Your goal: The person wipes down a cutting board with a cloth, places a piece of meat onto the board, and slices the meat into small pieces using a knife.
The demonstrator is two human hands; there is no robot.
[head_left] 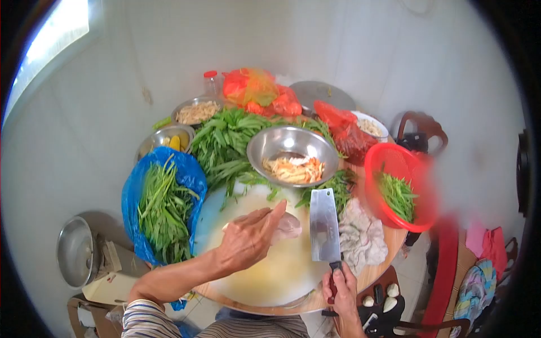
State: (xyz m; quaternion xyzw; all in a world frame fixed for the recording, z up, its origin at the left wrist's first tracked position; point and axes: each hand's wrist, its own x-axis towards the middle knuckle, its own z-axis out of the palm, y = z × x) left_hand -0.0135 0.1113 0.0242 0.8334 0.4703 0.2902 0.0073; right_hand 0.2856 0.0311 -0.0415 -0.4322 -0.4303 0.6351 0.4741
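Observation:
A piece of pale pink meat (pixel 288 226) lies on the round white cutting board (pixel 265 281). My left hand (pixel 245 239) is on the meat's left side, fingers together and pressed against it, partly hiding it. In my right hand (pixel 341 287) is the dark handle of a cleaver (pixel 324 228), its broad blade pointing away from me just right of the meat, apart from it. Behind the board, a steel bowl (pixel 293 135) contains pale and orange strips. A crumpled whitish cloth (pixel 363 236) lies to the right of the blade.
Leafy greens (pixel 225 138) spread behind the board. A blue bag of greens (pixel 131 203) stands at left, a red basket (pixel 425 191) at right. Further back are red bags (pixel 253 90), a bowl of shreds (pixel 195 112) and a jar (pixel 211 84).

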